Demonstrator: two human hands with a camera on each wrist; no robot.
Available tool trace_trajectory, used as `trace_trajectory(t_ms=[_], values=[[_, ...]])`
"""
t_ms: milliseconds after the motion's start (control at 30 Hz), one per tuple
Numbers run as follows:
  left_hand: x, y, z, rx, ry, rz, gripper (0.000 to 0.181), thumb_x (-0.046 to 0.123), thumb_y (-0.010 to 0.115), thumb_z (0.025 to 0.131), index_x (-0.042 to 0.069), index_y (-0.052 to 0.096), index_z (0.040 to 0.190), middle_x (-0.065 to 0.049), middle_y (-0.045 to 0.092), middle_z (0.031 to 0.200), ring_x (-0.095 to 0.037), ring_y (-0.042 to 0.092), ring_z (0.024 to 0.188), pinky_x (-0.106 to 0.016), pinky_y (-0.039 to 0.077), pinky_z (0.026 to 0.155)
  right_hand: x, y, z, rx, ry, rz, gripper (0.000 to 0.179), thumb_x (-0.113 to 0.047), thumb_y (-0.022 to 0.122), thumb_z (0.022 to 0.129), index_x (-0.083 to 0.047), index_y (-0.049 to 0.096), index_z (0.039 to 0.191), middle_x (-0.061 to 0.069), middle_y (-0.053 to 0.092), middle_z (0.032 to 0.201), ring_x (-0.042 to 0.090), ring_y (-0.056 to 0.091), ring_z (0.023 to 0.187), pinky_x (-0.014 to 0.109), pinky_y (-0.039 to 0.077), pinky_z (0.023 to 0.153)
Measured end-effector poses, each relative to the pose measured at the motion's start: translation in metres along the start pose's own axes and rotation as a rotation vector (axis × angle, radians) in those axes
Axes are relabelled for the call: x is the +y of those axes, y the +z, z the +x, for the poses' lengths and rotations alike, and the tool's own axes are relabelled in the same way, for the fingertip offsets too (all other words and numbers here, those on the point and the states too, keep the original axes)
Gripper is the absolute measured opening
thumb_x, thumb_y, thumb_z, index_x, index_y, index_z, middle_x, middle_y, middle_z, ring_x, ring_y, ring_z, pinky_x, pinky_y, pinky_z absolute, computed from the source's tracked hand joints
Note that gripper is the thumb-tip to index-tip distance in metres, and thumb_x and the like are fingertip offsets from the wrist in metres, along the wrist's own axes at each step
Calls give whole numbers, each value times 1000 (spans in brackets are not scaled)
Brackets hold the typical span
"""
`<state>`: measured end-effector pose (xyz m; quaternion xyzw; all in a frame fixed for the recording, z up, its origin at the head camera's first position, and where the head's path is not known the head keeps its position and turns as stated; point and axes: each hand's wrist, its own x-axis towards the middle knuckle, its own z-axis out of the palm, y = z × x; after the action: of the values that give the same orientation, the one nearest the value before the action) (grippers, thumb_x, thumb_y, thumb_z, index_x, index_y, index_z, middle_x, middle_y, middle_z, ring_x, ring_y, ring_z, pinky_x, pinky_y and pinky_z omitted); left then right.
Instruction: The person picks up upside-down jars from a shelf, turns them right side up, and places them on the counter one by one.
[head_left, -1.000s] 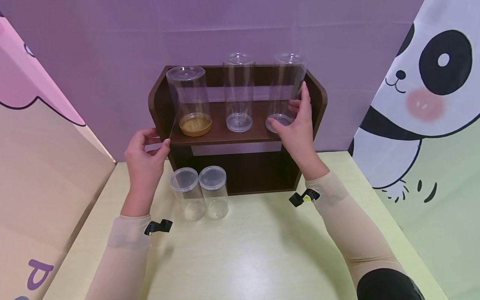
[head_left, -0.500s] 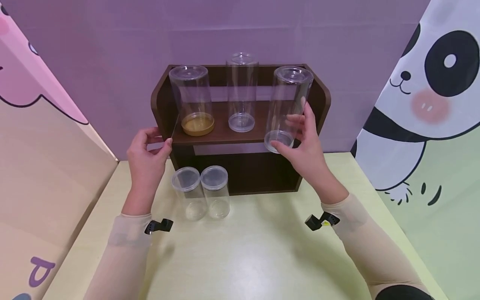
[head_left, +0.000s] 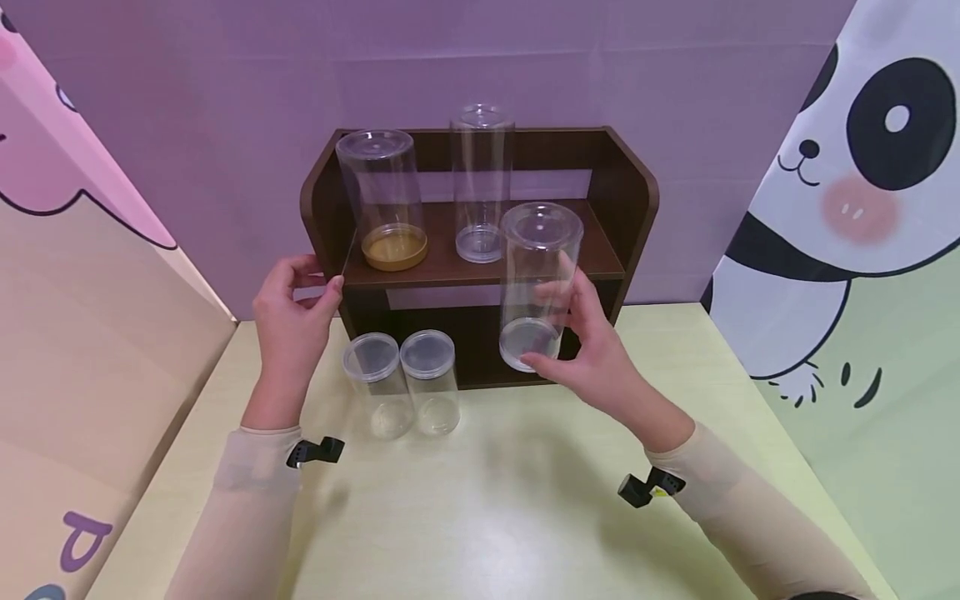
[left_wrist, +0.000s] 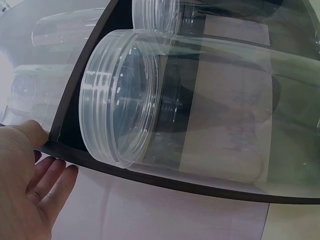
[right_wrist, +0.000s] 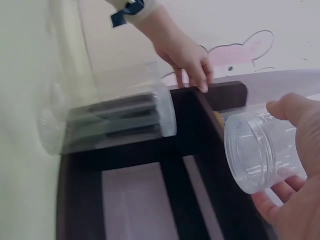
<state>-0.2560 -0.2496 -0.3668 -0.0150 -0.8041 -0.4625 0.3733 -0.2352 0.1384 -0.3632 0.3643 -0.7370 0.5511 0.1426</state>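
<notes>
The right hand (head_left: 600,358) gripped a tall clear jar (head_left: 528,279), thumb low on the near side and fingers round the right, holding it roughly upright above the table (head_left: 495,517), before the right half of the rack (head_left: 636,200). The left hand (head_left: 291,321) pinched the rack's left side at its near edge. The smooth jar might have slipped had the thumb eased; swung left, it could have knocked the right lidded jar (head_left: 433,400) or the middle jar (head_left: 480,171). A tug by the left hand could have toppled the gold-based jar (head_left: 382,192).
</notes>
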Motion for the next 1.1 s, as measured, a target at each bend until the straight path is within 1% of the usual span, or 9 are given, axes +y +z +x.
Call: trace_trajectory(t_ms=[300,467,633,733,800,833,900,1000,1100], values=[[-1,1,0,-2,-1,6,34,16,80,102,1,70,132,-11,73,123,-20,72,107,-11,57,85,16,18,-19,-76,-21,26,125,8,94,80,-17,19,176,13,57,148,30,55,142,30,54,110],[1,1,0,4,-6,7,35,17,80,102,2,71,132,-10,73,123,-18,72,106,-12,58,86,21,25,-29,-107,15,30,124,7,95,81,-17,19,176,13,59,147,26,56,141,30,54,112],[4,1,-5,108,23,-81,34,14,81,100,-1,71,128,3,66,119,-12,73,105,-19,61,91,22,31,-36,-134,50,24,124,7,95,81,-17,19,176,11,59,149,25,56,142,34,54,114],[12,1,-11,196,86,-150,31,12,80,99,-5,71,123,12,61,115,-10,69,105,-21,60,94,23,34,-38,-146,46,33,123,7,94,82,-15,18,176,13,58,149,27,57,142,38,55,114],[21,1,-15,205,135,-178,27,10,78,99,-7,72,120,11,63,113,-10,68,104,-23,59,93,23,36,-39,-152,41,40,123,6,94,82,-14,18,176,14,58,149,28,59,139,40,55,113],[27,3,-18,189,158,-191,26,10,77,100,-8,72,118,7,65,111,-10,67,104,-23,58,92,23,38,-40,-155,40,43,122,6,94,82,-13,18,175,14,59,149,29,60,139,41,56,113],[41,5,-24,101,191,-221,25,10,76,101,-7,72,119,-1,69,112,-12,66,105,-23,57,92,24,40,-41,-162,44,49,122,7,95,81,-14,19,175,14,59,149,30,60,138,42,56,113],[62,13,-35,-124,211,-304,32,13,73,102,-5,69,127,-12,71,121,-20,66,111,-24,56,94,25,44,-43,-168,54,58,122,6,95,81,-14,20,175,15,60,150,30,64,134,41,56,112],[80,20,-46,-354,192,-386,50,29,76,102,-1,64,140,-16,68,134,-29,65,122,-30,54,102,25,48,-45,-176,74,77,120,4,95,82,-15,21,174,15,60,151,30,67,131,38,54,114]])
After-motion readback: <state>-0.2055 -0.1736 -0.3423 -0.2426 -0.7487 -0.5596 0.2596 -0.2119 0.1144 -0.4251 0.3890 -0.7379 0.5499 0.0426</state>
